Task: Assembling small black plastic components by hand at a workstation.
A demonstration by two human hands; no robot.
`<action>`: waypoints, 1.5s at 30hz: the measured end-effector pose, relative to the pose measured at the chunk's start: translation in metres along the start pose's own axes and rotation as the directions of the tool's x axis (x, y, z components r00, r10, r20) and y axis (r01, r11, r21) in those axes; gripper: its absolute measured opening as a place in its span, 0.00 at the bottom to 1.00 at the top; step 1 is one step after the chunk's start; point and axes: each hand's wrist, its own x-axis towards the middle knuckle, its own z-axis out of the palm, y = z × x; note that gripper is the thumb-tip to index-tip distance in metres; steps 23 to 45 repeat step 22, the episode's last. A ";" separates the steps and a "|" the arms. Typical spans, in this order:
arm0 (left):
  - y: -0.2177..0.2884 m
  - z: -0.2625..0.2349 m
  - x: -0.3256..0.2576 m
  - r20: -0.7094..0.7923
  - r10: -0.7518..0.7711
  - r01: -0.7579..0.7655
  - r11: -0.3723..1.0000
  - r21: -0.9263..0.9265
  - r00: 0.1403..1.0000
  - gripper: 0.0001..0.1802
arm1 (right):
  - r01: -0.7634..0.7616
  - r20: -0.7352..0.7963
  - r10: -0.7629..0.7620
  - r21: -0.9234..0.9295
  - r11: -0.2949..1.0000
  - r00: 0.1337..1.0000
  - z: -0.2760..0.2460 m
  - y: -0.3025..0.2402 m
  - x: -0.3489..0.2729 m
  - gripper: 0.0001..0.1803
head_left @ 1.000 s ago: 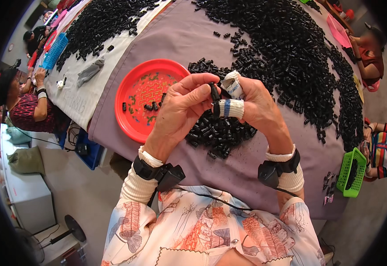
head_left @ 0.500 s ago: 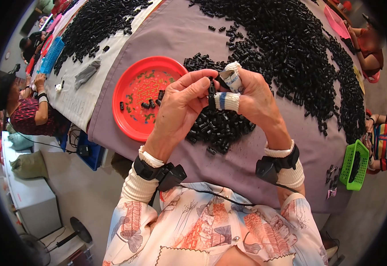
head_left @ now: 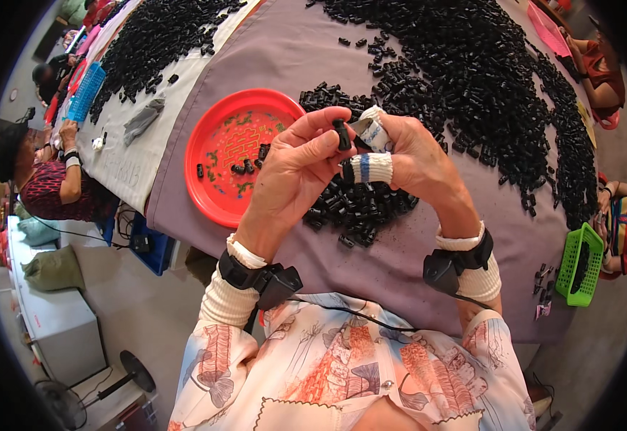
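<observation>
My left hand [head_left: 295, 161] is closed, pinching a small black cylindrical plastic part [head_left: 341, 134] upright between thumb and forefinger. Close by on its right, my right hand [head_left: 422, 154] has thumb and forefinger spread apart. White ribbed fabric covers [head_left: 372, 167] with blue marks wrap those two fingers, and their tips look dark. Nothing shows held in the right hand, though its other fingers are partly hidden. Below and behind both hands lies a small heap of similar black parts [head_left: 360, 212]. Left of my left hand sits a red round tray [head_left: 205, 197] with several parts in it.
A large spread of black parts [head_left: 464, 79] covers the far right of the mauve cloth [head_left: 371, 276]. At right stands a green basket [head_left: 567, 276]; a blue basket [head_left: 87, 93] is at far left. Other people [head_left: 58, 176] sit along both sides. A fan [head_left: 137, 370] stands lower left.
The black part in my left hand now stands out more fully between the fingertips. My right finger and thumb have shifted slightly around it. The whole view has moved a little.
</observation>
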 end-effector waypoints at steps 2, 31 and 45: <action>-0.001 0.001 0.001 0.042 -0.012 0.013 1.000 -0.011 0.999 0.16 | -0.010 0.004 0.010 -0.027 1.000 1.000 -0.002 0.004 0.000 0.15; -0.003 -0.002 0.002 0.000 -0.086 0.086 0.995 0.050 0.996 0.15 | -0.035 0.070 0.042 -0.096 0.995 0.997 -0.004 0.007 -0.002 0.21; -0.003 -0.002 0.002 0.000 -0.086 0.086 0.995 0.050 0.996 0.15 | -0.035 0.070 0.042 -0.096 0.995 0.997 -0.004 0.007 -0.002 0.21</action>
